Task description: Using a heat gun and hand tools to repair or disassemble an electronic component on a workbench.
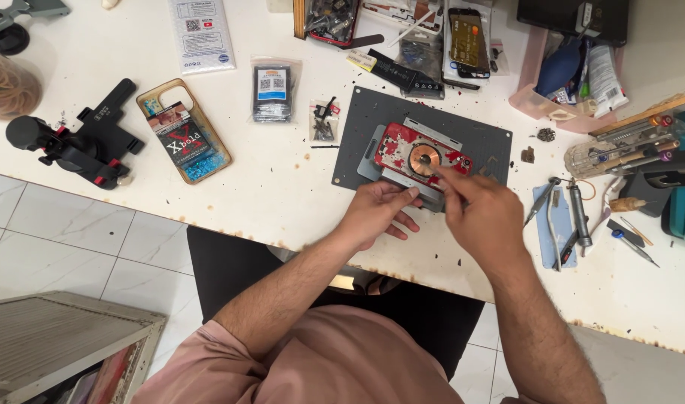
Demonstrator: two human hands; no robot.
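1. We are watching the left hand point(377, 212) pressing its fingers, loosely curled, on the near edge of the metal clamp frame point(399, 183).
2. The red phone back point(421, 156), with its copper coil point(422, 159), is lying in that frame on the dark grey mat point(357, 131).
3. The right hand point(481, 217) is blurring; its fingertips are pinching at the phone's right end, and we cannot tell what they hold.
4. Tweezers point(540, 202) are lying to the right.
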